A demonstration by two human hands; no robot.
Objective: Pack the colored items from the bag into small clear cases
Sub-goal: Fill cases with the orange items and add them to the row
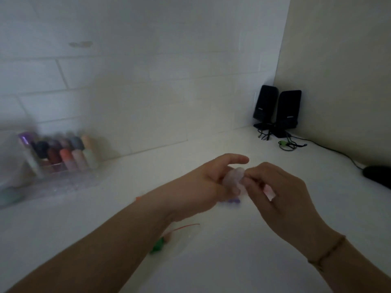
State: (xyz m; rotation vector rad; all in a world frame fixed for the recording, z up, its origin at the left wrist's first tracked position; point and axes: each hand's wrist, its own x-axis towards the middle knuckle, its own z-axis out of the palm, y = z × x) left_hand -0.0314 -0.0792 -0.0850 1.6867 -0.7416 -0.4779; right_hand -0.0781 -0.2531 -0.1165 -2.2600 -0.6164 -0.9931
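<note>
Both my hands meet over the middle of the white counter. My left hand (203,182) grips a small clear case (233,178) with a pale pink tint, its index finger stretched out above it. My right hand (281,193) pinches the case's right side with curled fingers. A small purple item (231,201) lies on the counter just below the case. A clear bag (186,235) with a red seal line lies under my left forearm, with a green item (157,245) inside. The picture is blurred.
A clear organiser (61,163) with several coloured tubes stands at the left by the tiled wall. Two black speakers (277,111) with cables stand in the far right corner. A dark object (376,176) lies at the right edge, and a small green piece (282,143) lies near the cables.
</note>
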